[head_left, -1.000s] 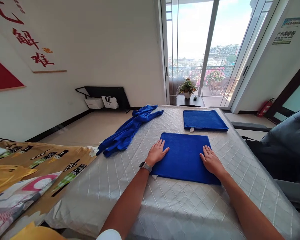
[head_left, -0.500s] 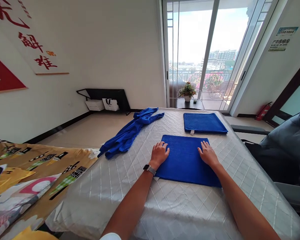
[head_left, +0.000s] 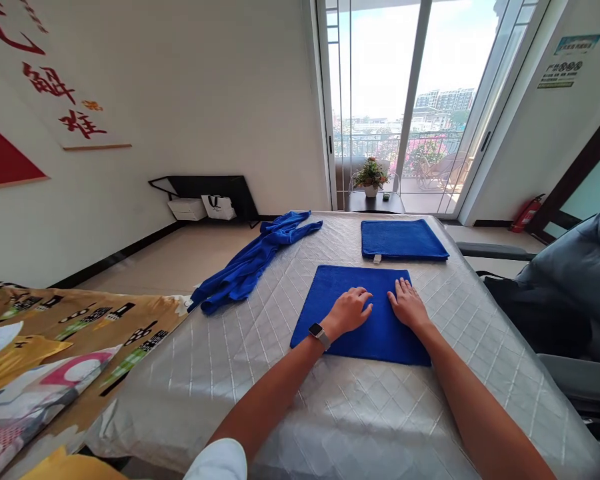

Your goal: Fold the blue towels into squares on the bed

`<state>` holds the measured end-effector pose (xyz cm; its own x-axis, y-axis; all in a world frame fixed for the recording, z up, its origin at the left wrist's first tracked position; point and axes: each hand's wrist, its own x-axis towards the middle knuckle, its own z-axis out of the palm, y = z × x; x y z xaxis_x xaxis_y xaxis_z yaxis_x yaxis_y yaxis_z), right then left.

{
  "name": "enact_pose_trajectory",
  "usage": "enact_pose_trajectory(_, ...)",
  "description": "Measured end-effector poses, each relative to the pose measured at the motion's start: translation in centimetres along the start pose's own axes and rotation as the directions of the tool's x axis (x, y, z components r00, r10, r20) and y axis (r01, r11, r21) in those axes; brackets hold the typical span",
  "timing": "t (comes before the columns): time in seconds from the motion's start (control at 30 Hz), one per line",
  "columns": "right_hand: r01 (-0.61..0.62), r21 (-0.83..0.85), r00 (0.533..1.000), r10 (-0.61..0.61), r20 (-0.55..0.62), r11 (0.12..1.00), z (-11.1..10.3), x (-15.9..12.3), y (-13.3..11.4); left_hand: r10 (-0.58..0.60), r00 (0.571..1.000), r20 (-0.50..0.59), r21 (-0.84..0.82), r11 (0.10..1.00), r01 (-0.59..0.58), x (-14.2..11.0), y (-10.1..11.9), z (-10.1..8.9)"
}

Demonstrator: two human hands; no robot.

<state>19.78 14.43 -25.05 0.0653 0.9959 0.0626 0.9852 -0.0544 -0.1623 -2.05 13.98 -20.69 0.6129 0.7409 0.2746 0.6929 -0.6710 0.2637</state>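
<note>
A blue towel (head_left: 325, 293), folded into a flat rectangle, lies on the silver quilted mattress cover (head_left: 260, 373). My left hand (head_left: 349, 311), with a watch on its wrist, is over the middle of the towel, fingers apart and slightly bent; whether it touches the cloth I cannot tell. On the towel's right side my right hand (head_left: 407, 303) lies flat, fingers stretched forward. Neither hand grips anything. Just beyond is a second folded blue towel (head_left: 404, 239) with a white tag at its near edge. Crumpled blue cloths (head_left: 255, 260) are heaped along the left edge.
Patterned bedding (head_left: 80, 333) borders the mattress on the left. A dark padded chair (head_left: 575, 293) with armrests stands close on the right. Beyond the far edge are a small table (head_left: 375, 202) with a potted plant (head_left: 371, 177) and a glass sliding door.
My left hand has moved right from the towel's left edge to over its middle. My right hand stays on the right side. The view has shifted slightly.
</note>
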Motion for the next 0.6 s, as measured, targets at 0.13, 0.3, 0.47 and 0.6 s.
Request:
enact_pose_trajectory(0.13,0.013,-0.013,1.000,-0.013,0.002,1.000,0.1,-0.1,0.2,0.047,0.999,-0.011,0.005,0.999,-0.047,4.4,2.9,3.1)
enact_pose_trajectory(0.3,0.048,-0.035,0.999,-0.048,-0.005,0.998,0.1,-0.4,0.4,-0.008,0.998,-0.059,0.021,1.000,0.009,7.0,3.9,6.4)
enact_pose_trajectory(0.47,0.023,-0.012,1.000,-0.024,-0.021,1.000,-0.1,-0.3,0.0,-0.050,0.999,-0.021,0.034,0.998,0.051,5.5,1.7,5.8)
enact_pose_trajectory(0.6,0.009,0.003,1.000,-0.009,-0.020,1.000,-0.1,-0.2,-0.1,-0.107,0.994,0.028,0.064,0.992,0.105,3.3,-1.3,3.9)
